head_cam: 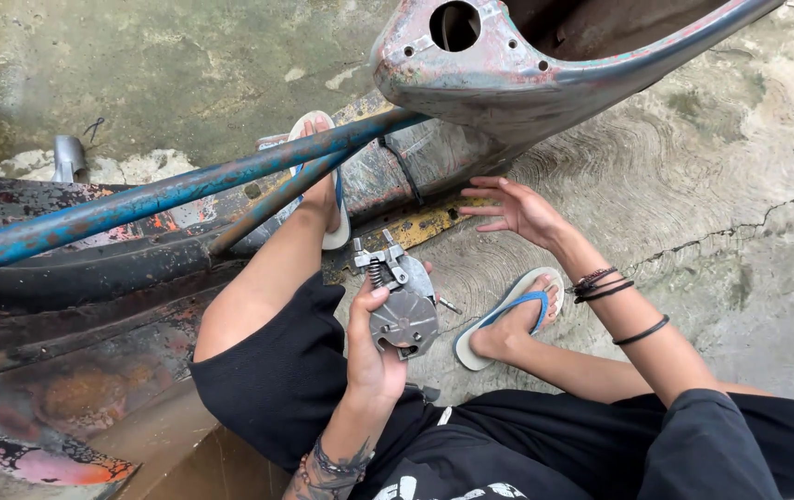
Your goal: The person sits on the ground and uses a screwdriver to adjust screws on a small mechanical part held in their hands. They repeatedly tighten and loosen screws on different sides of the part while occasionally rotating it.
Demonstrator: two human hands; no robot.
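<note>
Here, a seated person grips a grey metal part in the left hand, fingers closed around its round, finned body and the thumb pressed high on its side, holding it above the lap and between the knees. The part looks like a small brake or clutch assembly, with a coiled spring and a bolted bracket at its top end; it appears solid, stiff and fairly heavy for its size, its bare metal likely greasy, so the broad disc-shaped body seems the safest place to hold, clear of the spring and the jutting bracket. The right hand is open and empty, fingers spread flat, hovering just above the cracked concrete floor beside a yellowish strip of metal. A small bolt or pin lies on the floor just beside the right foot, which wears a blue-strapped sandal; the left foot in a matching sandal rests farther out, near rusted bodywork. Two blue, paint-worn tubes cross over the left leg and hem in that side. Beyond the open hand looms a battered, rust-streaked metal shell with a round hole and small bolt holes, crowding the space ahead.
</note>
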